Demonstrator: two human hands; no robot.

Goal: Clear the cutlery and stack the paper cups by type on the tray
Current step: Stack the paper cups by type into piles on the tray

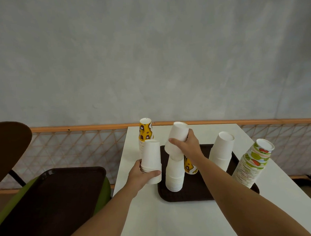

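A: Where are we?

B: Mid-stacking. The dark brown plastic tray lies on the white table; the tall plain white paper cup stack stands just under the right hand, whose fingers are wrapped round a tilted bundle of white cups.

A: And the other?

B: The left hand is clasped round a second white bundle, left of the tray.

A: Next?

B: Probably level the tilted bundle, seat it squarely. No cutlery visible.
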